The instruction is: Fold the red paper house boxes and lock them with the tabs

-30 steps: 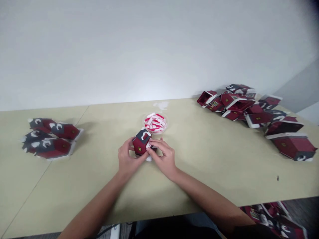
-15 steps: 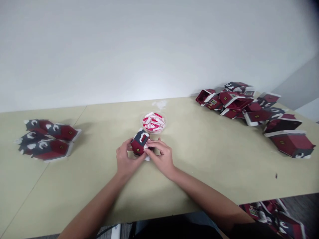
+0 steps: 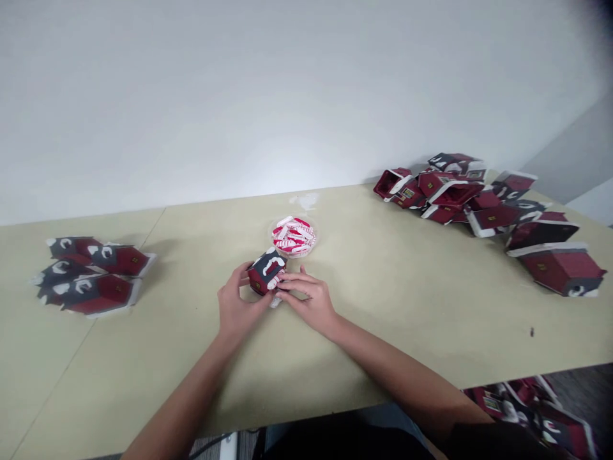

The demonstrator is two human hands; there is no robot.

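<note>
Left hand (image 3: 238, 305) clenched around red-and-grey paper house (image 3: 265, 271), fingers wrapped on its side. Right hand (image 3: 307, 298) also grasping it, fingertips (image 3: 288, 278) pressed on its near end beside white paper strip (image 3: 272, 284). House held mid-bench (image 3: 191, 364), just in front of clear plastic tub (image 3: 294, 236) of red-and-white paper pieces. Heap of paper houses (image 3: 479, 214) toward far right corner; smaller pile of paper houses (image 3: 90, 276) near left edge.
</note>
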